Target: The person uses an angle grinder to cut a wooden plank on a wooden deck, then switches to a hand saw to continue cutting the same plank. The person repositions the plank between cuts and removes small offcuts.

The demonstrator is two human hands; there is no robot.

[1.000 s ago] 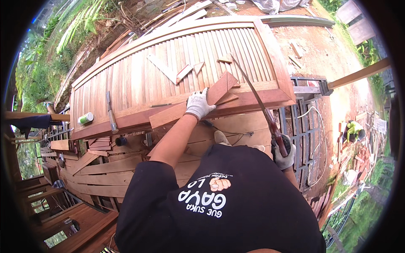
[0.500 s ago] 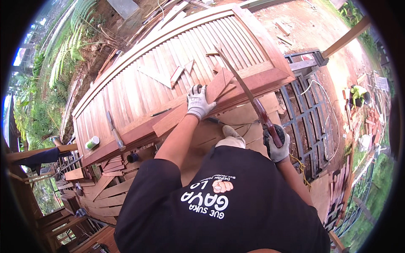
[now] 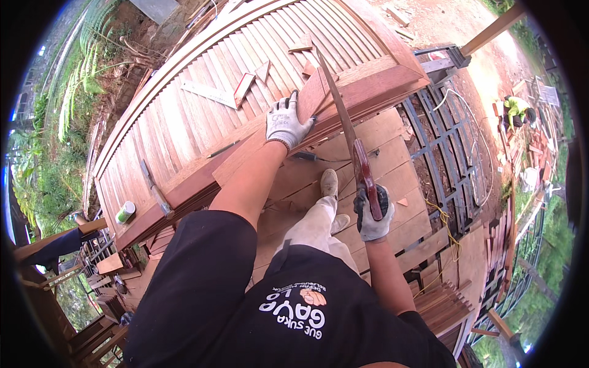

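Note:
My right hand (image 3: 373, 213), in a grey and black work glove, is closed around the dark red handle of a handsaw (image 3: 341, 110). The blade slants up and away, crossing the far end of a reddish wooden board (image 3: 238, 161); whether its teeth are in the wood I cannot tell. My left hand (image 3: 287, 122), gloved too, is clamped over that board, thumb on the near side. Beneath lies a large slatted wooden panel (image 3: 178, 126). Small wood offcuts (image 3: 262, 72) and a try square (image 3: 244, 88) rest on the slats beyond my left hand.
On the panel's left part lie a chisel (image 3: 154, 187), a pencil (image 3: 223, 149) and a white-green can (image 3: 125, 212). Plank flooring (image 3: 386, 159) is underfoot, with a metal frame (image 3: 451, 144) and yellow cord (image 3: 451, 230) at right. Farther right, a person in bright green (image 3: 516, 111) crouches.
My right hand has swung leftward with the saw, bringing the blade across the board's end. My left hand keeps its hold on the board. The view has shifted, showing more of my legs.

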